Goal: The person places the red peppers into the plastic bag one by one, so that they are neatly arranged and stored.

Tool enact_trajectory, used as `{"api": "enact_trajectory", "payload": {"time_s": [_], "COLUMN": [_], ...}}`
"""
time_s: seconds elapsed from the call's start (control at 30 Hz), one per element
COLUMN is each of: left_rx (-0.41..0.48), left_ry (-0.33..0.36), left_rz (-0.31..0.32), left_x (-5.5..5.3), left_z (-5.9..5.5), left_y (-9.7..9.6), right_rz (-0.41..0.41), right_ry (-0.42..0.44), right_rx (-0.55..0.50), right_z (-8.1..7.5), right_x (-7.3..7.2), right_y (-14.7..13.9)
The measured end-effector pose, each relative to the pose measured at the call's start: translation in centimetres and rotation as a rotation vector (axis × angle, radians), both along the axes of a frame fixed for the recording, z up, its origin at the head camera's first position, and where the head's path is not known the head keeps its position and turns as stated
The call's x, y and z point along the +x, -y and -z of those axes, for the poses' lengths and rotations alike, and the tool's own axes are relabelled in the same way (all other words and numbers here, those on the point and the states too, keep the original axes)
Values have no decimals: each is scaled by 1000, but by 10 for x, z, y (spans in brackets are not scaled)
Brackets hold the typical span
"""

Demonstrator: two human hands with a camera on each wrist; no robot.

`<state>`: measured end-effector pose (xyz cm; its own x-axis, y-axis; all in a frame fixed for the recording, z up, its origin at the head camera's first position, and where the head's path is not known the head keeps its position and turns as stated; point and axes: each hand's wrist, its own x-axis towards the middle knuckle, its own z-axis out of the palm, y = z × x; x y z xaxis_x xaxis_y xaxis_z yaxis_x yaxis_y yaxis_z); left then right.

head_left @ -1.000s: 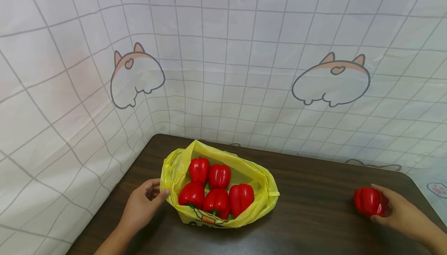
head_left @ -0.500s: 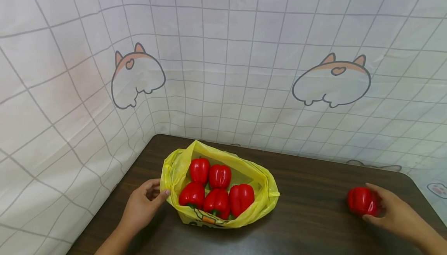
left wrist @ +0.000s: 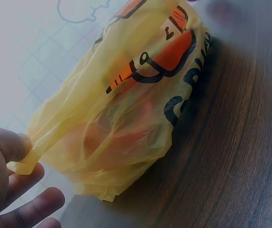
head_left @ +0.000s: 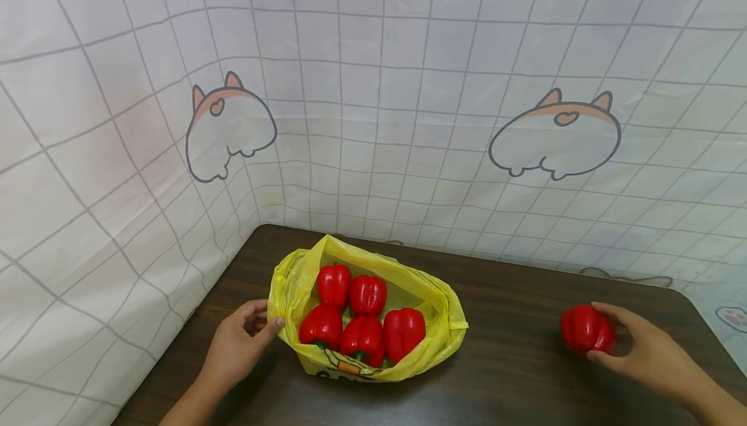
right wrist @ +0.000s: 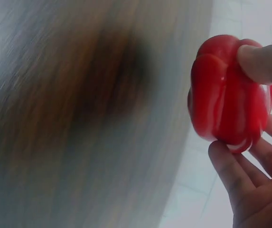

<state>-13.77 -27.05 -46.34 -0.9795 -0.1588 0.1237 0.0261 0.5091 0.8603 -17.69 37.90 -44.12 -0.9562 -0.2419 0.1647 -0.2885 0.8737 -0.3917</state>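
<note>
A yellow plastic bag point(head_left: 436, 283) stands on the table with its mouth spread wide, and several red bell peppers point(head_left: 404, 334) lie inside it. At the bag's left edge, my left hand point(head_left: 236, 342) pinches the rim between thumb and forefinger; the left wrist view shows the gathered plastic point(left wrist: 33, 152) there. Over to the right, my right hand point(head_left: 648, 355) grips another red bell pepper point(head_left: 583, 330) between thumb and fingers. In the right wrist view that pepper point(right wrist: 226, 95) appears raised, with the thumb on one side and fingertips on the other.
The dark wood-grain table point(head_left: 502, 374) carries the bag, and its surface stretches between the bag and my right hand. Behind it hangs a white grid-patterned cloth point(head_left: 385, 121) with cartoon drawings, which also runs along the left side.
My right hand has moved left with the bell pepper in its grip, towards the bag. The left hand and the bag have stayed where they were.
</note>
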Motion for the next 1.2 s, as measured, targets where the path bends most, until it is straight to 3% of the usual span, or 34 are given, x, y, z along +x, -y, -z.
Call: {"api": "enact_trajectory", "payload": {"time_s": [0.43, 0.8, 1.2], "left_rx": [2, 9, 12], "left_ry": [4, 13, 18], "left_rz": [9, 12, 15], "left_x": [1, 0, 0], "left_z": [-3, -3, -4], "left_y": [0, 0, -1], "right_rz": [-105, -181, -274], "right_ry": [-50, -88, -34], "right_rx": [-92, -99, -172], "right_z": [-30, -49, -64], "right_x": [-3, -6, -13], "right_y": [48, 85, 121]}}
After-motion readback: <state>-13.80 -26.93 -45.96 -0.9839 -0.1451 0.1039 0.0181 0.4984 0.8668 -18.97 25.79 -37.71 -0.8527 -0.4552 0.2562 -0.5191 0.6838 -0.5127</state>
